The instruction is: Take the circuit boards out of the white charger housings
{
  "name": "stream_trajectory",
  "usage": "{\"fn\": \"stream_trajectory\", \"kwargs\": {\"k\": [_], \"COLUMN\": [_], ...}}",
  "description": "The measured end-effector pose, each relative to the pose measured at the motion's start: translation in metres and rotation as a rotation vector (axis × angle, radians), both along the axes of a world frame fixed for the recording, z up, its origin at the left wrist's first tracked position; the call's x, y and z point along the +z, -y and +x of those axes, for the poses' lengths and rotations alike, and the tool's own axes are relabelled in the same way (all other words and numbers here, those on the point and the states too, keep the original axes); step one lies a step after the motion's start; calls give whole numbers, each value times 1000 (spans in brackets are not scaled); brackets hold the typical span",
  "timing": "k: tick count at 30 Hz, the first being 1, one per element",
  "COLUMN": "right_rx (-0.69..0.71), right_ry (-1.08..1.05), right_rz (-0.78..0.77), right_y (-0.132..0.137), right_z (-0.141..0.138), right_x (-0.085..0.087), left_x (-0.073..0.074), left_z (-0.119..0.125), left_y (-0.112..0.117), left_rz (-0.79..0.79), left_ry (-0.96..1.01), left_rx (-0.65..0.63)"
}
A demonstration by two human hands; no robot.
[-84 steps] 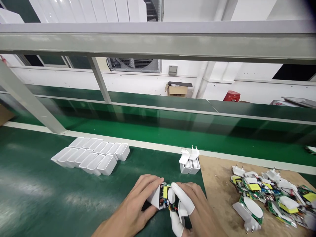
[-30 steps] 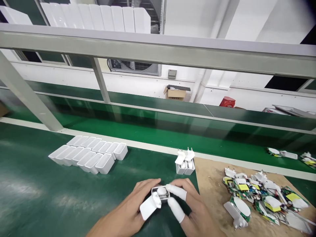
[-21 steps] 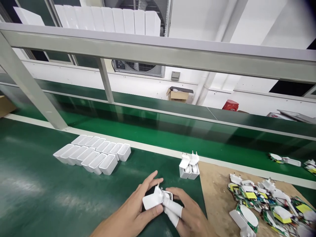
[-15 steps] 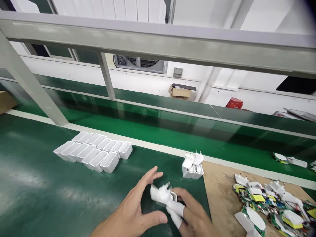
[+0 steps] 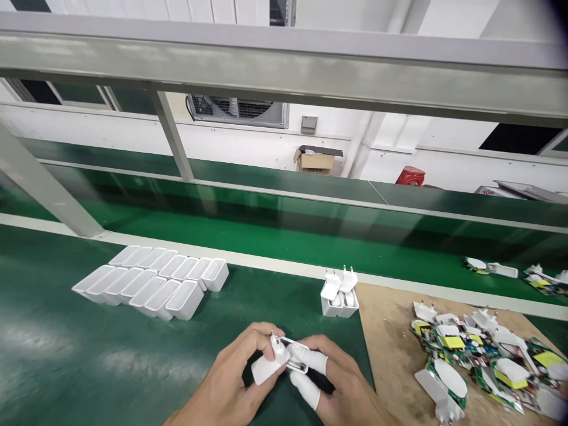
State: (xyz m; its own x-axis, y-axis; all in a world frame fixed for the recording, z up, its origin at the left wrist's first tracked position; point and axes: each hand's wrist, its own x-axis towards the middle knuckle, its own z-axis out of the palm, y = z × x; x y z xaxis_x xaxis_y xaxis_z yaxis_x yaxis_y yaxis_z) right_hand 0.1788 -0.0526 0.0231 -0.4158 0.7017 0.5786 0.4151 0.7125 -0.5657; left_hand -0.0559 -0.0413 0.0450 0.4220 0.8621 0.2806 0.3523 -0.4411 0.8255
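Observation:
My left hand (image 5: 233,373) is closed on a white plug cover (image 5: 267,368) whose two prongs point upward. White finger cots cover two fingers of my right hand (image 5: 348,381), which grips an open white charger housing (image 5: 298,358). Cover and housing meet at an angle between my hands; what lies inside the housing is mostly hidden. Beyond my right hand, two white housings (image 5: 339,305) stand side by side with plug covers resting tilted on top. To the left are two rows of open white housings (image 5: 184,300).
A brown board (image 5: 390,361) on the right carries a pile of circuit boards (image 5: 481,346) with plug covers. More boards (image 5: 488,267) lie on the green strip (image 5: 275,239) behind. A grey metal beam (image 5: 266,65) spans above the bench, with a slanted post (image 5: 53,183) at left.
My left hand, open half a second ago, has closed on the plug cover. The cover now sits angled beside the housing in my right hand. The view has shifted slightly right.

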Motion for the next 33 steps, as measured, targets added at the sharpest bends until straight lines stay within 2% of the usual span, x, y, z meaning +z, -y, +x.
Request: {"fn": "stream_trajectory", "kwargs": {"k": [4, 6, 8, 10, 14, 15, 17, 19, 23, 25, 27, 30, 33], "right_rx": [-43, -32, -13, 7, 89, 108, 127, 130, 151, 119, 38, -91, -132], "right_ry": [111, 139, 74, -138, -771, -886, -1031, -1089, -1053, -978, -832, -541, -329], "right_rz": [75, 40, -42, -222, -949, -1084, -1209, -1236, -1250, -1191, -1041, -711, -388], "right_y": [2, 3, 3, 3, 5, 5, 8, 9, 10, 9, 8, 9, 10], "right_z": [0, -1, -2, -4, -12, -15, -20, -22, -20, -18, -16, -17, -17], "right_x": [-2, -3, -4, -7, -20, -23, -28, -29, -21, -17, -16, -19, -14], "left_x": [0, 1, 0, -2, -9, -12, -16, -19, -19, -18, -17, -18, -16], "left_z": [0, -1, -2, -2, 4, 6, 12, 15, 13, 11, 10, 11, 13], "left_y": [-3, -4, -3, 0, 8, 10, 11, 12, 11, 11, 10, 9, 5], "left_rz": [6, 7, 16, 44, 129, 153, 202, 245, 286, 286, 264, 190, 122], "left_ry": [1, 11, 11, 9, 11, 15, 34, 57, 48, 31, -6, -99, -160], "left_rx": [-5, -1, 9, 14, 31, 33, 21, 8, 13, 8, 36, 132, 171]}}
